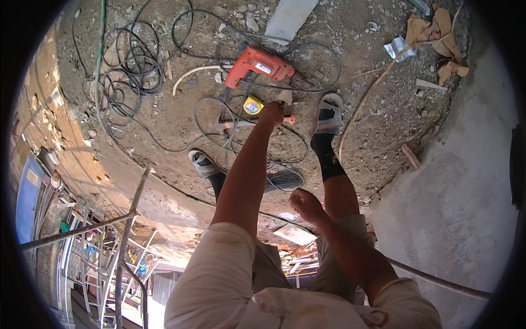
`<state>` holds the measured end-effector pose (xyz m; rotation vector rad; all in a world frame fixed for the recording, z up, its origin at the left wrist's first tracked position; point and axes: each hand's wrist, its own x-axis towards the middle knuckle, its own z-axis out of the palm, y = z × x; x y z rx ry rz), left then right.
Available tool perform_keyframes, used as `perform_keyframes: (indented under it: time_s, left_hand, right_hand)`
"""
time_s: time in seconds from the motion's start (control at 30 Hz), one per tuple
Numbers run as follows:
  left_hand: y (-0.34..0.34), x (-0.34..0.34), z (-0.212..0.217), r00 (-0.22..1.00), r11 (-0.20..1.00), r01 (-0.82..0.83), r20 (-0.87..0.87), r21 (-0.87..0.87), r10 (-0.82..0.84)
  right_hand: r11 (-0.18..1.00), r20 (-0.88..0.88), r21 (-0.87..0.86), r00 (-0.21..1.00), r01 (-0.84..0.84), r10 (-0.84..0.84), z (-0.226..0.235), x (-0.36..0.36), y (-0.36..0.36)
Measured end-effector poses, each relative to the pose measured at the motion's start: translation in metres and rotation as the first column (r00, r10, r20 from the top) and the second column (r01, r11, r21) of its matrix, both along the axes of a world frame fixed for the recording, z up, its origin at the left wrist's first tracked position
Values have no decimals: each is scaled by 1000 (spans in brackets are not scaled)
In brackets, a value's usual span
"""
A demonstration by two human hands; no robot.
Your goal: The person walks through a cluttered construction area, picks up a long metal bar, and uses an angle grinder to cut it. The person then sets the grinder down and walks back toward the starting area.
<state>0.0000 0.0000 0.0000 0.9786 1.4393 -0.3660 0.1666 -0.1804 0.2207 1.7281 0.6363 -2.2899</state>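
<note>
Looping cable (143,82): we see dark coils spread over the dirt (378,131), the slack presumably giving a power tool room to move.
Left shoe (207,170): set well apart from the right shoe (331,100), probably for balance as we bend.
Tape measure (252,105): yellow, lying among loose cable, probably placed for easy reach; its round label bears print.
Drill (260,64): red, resting on its side beyond the tape measure; we find its pale label too small to read.
Left hand (271,115): lowered over the orange-handled tool (289,119), which lies between the shoes; fingers hidden, so we cannot tell whether they grip it or the pale piece (285,97) just beyond.
Right hand (307,205): fingers curled beside the right leg (341,194); we see nothing in them, though the palm is hidden.
</note>
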Motion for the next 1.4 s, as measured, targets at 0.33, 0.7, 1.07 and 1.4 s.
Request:
perform_keyframes:
  time_s: [0.33, 0.7, 1.07, 1.4]
  left_hand:
    - [-4, 1, 100, 996, 997, -32, -80, 68, 37]
    - [-18, -7, 126, 996, 998, 41, -81, 43, -37]
    - [-17, -13, 132, 979, 956, 167, -158, 239, -132]
    - [-24, -29, 212, 995, 952, 82, 30, 295, -95]
  right_hand:
    - [889, 418, 232, 784, 395, -458, -140, 2, 141]
    - [949, 378, 8, 878, 314, -294, -173, -60, 191]
    - [939, 421, -72, 864, 336, -277, -169, -80, 214]
    - [959, 726, 78, 674, -273, 133, -204, 21, 212]
